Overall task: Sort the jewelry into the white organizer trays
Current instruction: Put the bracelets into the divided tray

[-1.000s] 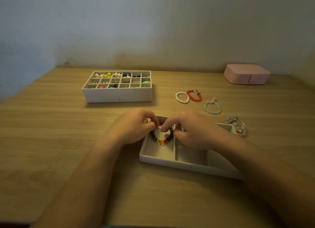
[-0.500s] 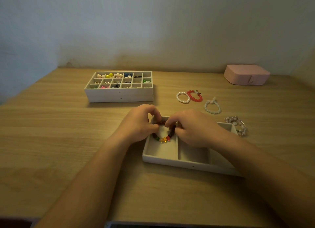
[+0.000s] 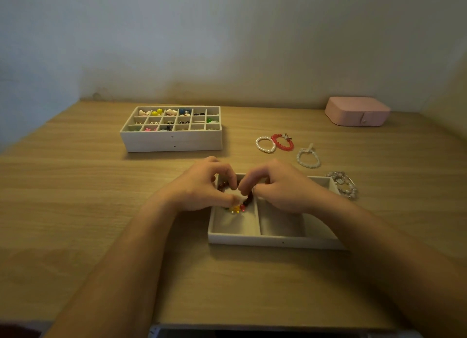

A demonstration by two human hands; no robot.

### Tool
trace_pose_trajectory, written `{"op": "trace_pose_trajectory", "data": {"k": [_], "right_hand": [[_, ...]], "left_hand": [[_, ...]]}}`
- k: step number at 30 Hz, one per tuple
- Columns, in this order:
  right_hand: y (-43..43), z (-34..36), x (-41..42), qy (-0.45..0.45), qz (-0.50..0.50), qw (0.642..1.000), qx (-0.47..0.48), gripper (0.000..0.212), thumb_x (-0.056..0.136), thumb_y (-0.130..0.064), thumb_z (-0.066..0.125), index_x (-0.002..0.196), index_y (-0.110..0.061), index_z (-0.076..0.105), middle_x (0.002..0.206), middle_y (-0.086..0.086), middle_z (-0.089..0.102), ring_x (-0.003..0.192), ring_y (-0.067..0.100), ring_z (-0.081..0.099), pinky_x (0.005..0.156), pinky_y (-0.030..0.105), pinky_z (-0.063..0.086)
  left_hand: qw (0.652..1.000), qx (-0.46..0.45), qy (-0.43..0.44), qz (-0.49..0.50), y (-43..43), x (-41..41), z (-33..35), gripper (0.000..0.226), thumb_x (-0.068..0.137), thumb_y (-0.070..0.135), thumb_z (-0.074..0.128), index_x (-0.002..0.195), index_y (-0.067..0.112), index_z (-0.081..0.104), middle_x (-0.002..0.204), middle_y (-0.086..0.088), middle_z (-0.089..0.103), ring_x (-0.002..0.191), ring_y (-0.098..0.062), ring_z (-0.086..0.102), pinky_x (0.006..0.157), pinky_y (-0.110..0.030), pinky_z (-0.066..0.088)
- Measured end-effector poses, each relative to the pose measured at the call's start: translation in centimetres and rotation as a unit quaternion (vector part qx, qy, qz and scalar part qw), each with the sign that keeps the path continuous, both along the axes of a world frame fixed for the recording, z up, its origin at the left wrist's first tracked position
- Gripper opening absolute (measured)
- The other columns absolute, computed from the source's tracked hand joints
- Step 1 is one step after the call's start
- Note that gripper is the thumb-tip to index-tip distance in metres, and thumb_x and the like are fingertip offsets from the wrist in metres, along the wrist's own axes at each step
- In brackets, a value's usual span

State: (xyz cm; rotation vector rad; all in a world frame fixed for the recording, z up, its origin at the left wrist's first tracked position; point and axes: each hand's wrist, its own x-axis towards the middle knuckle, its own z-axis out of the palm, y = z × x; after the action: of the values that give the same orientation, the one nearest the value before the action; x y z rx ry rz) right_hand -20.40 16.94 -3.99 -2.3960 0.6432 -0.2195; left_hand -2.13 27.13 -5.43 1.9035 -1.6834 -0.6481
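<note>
In the middle of the frame both hands meet over a shallow white organizer tray with three open compartments (image 3: 278, 239) on the pale wooden worktop (image 3: 75, 198). The left hand (image 3: 202, 186) and the right hand (image 3: 280, 188) each have fingers curled in, pinching a bracelet of dark red beads with a yellow, a red and a green bead (image 3: 247, 202) at its lower end. The bracelet hangs in the tray's leftmost compartment; the fingers cover much of it, so whether it rests on the tray floor is hard to say. The middle compartment shows only its bare lining, and the right forearm crosses over the right one.

Toward the upper left stands a deeper white organizer divided into many small cells (image 3: 171, 142), holding small colourful pieces. Right of centre, on the worktop, a white pearl bracelet (image 3: 265, 144) lies touching a red beaded bracelet (image 3: 283, 142); a pale translucent bead bracelet (image 3: 308, 158) sits near them, lower right. A silvery chain bracelet (image 3: 345, 185) lies just beside the tray's far right corner. A closed pink rounded box (image 3: 357, 110) sits at the upper right, by the wall.
</note>
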Motion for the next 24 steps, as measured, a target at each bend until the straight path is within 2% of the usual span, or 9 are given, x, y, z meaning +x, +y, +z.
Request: {"op": "trace_pose_trajectory", "data": {"k": [4, 8, 10, 12, 14, 17, 20, 24], "right_hand": [[-0.8, 0.2, -1.0, -0.094, -0.080, 0.992, 0.034, 0.030, 0.093, -0.002, 0.057, 0.086, -0.025, 0.076, 0.089, -0.007, 0.074, 0.076, 0.001, 0.065, 0.066, 0.021, 0.051], [-3.0, 0.7, -3.0, -0.169, -0.219, 0.961, 0.007, 0.024, 0.085, -0.003, 0.061, 0.077, -0.020, 0.075, 0.079, -0.005, 0.075, 0.078, 0.005, 0.066, 0.073, 0.026, 0.052], [-4.7, 0.8, -4.7, -0.176, -0.282, 0.943, 0.004, 0.021, 0.083, -0.006, 0.065, 0.077, -0.023, 0.074, 0.083, -0.006, 0.074, 0.085, 0.010, 0.068, 0.079, 0.030, 0.053], [-6.4, 0.4, -6.4, -0.148, -0.323, 0.935, 0.000, 0.019, 0.085, -0.008, 0.067, 0.080, -0.025, 0.071, 0.089, -0.006, 0.072, 0.091, 0.015, 0.068, 0.083, 0.032, 0.053], [-7.7, 0.0, -8.4, -0.094, -0.361, 0.928, -0.023, 0.016, 0.087, -0.009, 0.067, 0.088, -0.024, 0.070, 0.095, -0.002, 0.070, 0.097, 0.020, 0.067, 0.086, 0.033, 0.053], [-8.9, -0.6, -10.8, -0.008, -0.396, 0.917, -0.046, 0.018, 0.088, -0.010, 0.067, 0.102, -0.020, 0.070, 0.110, 0.005, 0.069, 0.105, 0.025, 0.064, 0.094, 0.040, 0.053], [-9.0, -0.9, -11.9, 0.021, -0.404, 0.913, -0.041, 0.017, 0.085, -0.017, 0.076, 0.101, -0.018, 0.070, 0.110, 0.008, 0.071, 0.104, 0.027, 0.066, 0.093, 0.043, 0.054], [-8.5, -0.7, -12.0, 0.040, -0.389, 0.919, -0.038, 0.021, 0.084, -0.018, 0.081, 0.102, -0.009, 0.074, 0.104, 0.010, 0.073, 0.100, 0.026, 0.067, 0.092, 0.043, 0.055]], "left_hand": [[0.998, 0.048, -0.018, -0.033, 0.2, -0.1, -0.1, 0.020, 0.071, 0.041, 0.086, 0.080, 0.039, 0.069, 0.127, 0.016, 0.041, 0.121, -0.012, 0.039, 0.106, -0.040, 0.041], [0.998, 0.049, -0.030, -0.024, 0.0, -0.2, -0.2, 0.017, 0.072, 0.039, 0.086, 0.079, 0.038, 0.071, 0.126, 0.017, 0.042, 0.122, -0.012, 0.038, 0.107, -0.044, 0.041], [0.998, 0.051, -0.041, -0.022, 0.0, -0.5, 0.1, 0.017, 0.074, 0.038, 0.085, 0.082, 0.038, 0.070, 0.127, 0.016, 0.043, 0.123, -0.013, 0.038, 0.107, -0.041, 0.040], [0.996, 0.049, -0.070, -0.017, 0.0, -0.7, 0.5, 0.019, 0.076, 0.040, 0.083, 0.088, 0.036, 0.069, 0.129, 0.013, 0.043, 0.125, -0.014, 0.035, 0.105, -0.037, 0.037], [0.996, 0.030, -0.089, 0.008, -0.4, -1.3, 1.3, 0.020, 0.079, 0.046, 0.079, 0.090, 0.034, 0.068, 0.130, 0.009, 0.045, 0.126, -0.015, 0.032, 0.105, -0.040, 0.035], [0.996, -0.044, -0.035, 0.074, -1.3, -2.6, 2.5, 0.029, 0.075, 0.061, 0.071, 0.086, 0.035, 0.067, 0.123, 0.004, 0.051, 0.120, -0.018, 0.043, 0.101, -0.045, 0.043], [0.991, -0.105, 0.014, 0.085, -2.3, -4.5, 3.4, 0.020, 0.084, 0.049, 0.071, 0.088, 0.030, 0.066, 0.106, 0.006, 0.059, 0.098, -0.014, 0.057, 0.086, -0.041, 0.053], [0.987, -0.113, 0.074, 0.085, -3.1, -6.7, 3.7, 0.015, 0.087, 0.038, 0.071, 0.090, 0.024, 0.068, 0.099, 0.005, 0.068, 0.089, -0.015, 0.064, 0.078, -0.035, 0.052]]}}
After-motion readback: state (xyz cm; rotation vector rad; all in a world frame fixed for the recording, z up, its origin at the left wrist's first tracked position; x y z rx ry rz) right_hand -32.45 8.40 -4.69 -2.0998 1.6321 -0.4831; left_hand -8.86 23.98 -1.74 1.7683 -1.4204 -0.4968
